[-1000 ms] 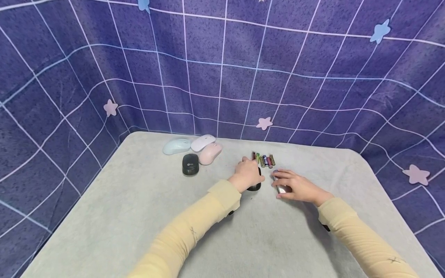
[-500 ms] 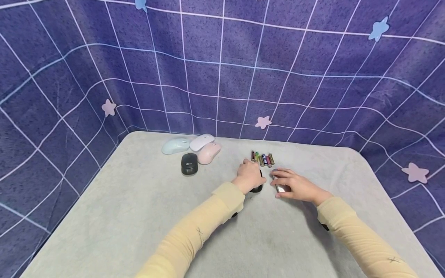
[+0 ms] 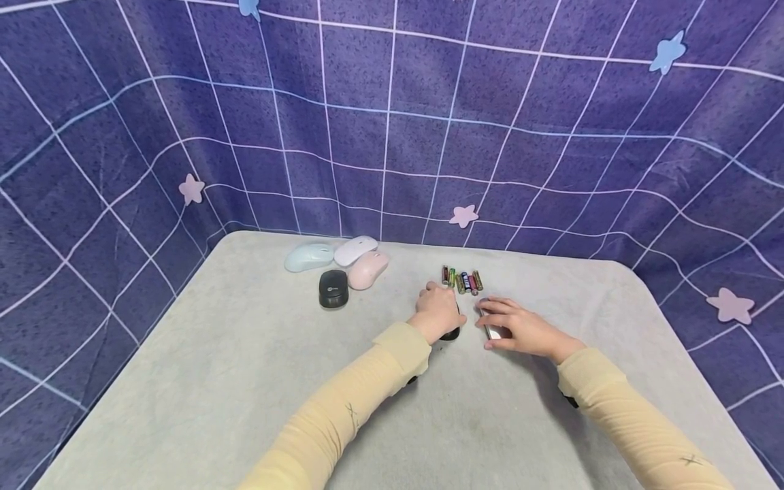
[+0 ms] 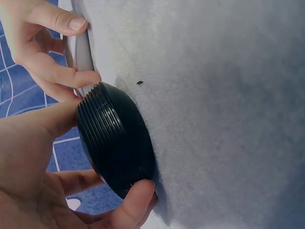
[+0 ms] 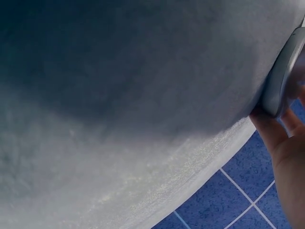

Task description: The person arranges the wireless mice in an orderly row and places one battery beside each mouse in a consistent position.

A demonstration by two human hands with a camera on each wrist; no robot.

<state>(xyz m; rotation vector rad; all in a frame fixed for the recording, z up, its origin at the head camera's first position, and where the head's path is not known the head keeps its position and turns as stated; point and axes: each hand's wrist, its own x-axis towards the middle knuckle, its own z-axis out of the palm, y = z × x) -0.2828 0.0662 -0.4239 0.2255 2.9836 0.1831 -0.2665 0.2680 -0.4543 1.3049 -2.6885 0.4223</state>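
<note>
My left hand point(image 3: 437, 313) grips a black computer mouse point(image 4: 116, 138) from above, its thumb and fingers on opposite sides. The left wrist view shows the mouse's ribbed side, with its underside against the table. To the right, my right hand point(image 3: 520, 328) holds a silver-grey mouse point(image 3: 493, 333) by its sides, mostly covered by the fingers. That grey mouse also shows at the edge of the right wrist view. A small gap separates the two mice in the head view. Just beyond the hands, several batteries point(image 3: 465, 282) lie in a row.
Toward the back left sit a light blue mouse point(image 3: 309, 258), a white mouse point(image 3: 356, 251), a pink mouse point(image 3: 367, 269) and another black mouse point(image 3: 333, 289). All rest on the pale cloth-covered table point(image 3: 245, 381). A purple grid-patterned curtain point(image 3: 392, 136) hangs behind it.
My left hand has shifted slightly to the right with the black mouse, closer to the grey one. The right hand has hardly moved.
</note>
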